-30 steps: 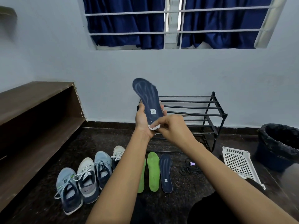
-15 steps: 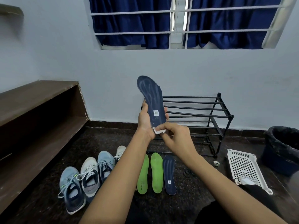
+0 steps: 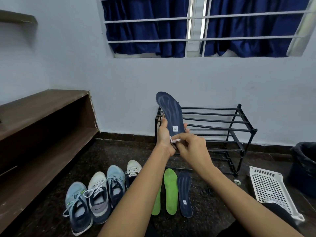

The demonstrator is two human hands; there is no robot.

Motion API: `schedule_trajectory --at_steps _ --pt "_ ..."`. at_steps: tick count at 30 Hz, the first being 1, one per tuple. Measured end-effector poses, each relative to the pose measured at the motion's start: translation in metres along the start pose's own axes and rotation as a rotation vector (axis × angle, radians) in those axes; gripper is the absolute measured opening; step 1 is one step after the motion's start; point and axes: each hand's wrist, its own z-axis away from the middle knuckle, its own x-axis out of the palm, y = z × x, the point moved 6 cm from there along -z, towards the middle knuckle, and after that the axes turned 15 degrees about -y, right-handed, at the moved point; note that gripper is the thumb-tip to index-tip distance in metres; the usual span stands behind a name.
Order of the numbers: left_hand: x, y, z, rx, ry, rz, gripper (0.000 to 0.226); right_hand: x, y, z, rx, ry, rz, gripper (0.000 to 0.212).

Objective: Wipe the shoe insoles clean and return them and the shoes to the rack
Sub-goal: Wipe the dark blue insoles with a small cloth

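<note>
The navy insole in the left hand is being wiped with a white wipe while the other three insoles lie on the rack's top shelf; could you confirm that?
No: the head view shows the other three insoles on the floor in front of the rack, not on its top shelf. The left hand does hold the navy insole, the right hand the white wipe.

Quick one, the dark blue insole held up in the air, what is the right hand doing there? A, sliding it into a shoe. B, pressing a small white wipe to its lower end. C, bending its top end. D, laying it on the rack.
B: the right hand pinches a white wipe against the lower end of the navy insole, which the left hand grips upright.
</note>
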Motion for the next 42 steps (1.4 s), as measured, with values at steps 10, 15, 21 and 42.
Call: schedule_trajectory --at_steps 10,15,21,42 --pt "-0.011 0.002 -0.014 0.027 -0.007 -0.008 0.063 0.01 0.013 -0.017 -0.191 -0.009 0.184 0.025" --pt "-0.012 0.003 -0.017 0.009 -0.018 -0.085 0.061 0.007 0.024 -0.019 -0.17 -0.03 0.063 0.024" --pt "-0.017 0.013 -0.019 -0.014 -0.073 -0.05 0.061 0.013 0.033 -0.018 -0.107 -0.151 0.053 0.024" --pt "0.001 -0.01 -0.005 -0.047 -0.073 -0.054 0.063 0.001 0.03 0.01 -0.114 -0.007 0.064 0.021"
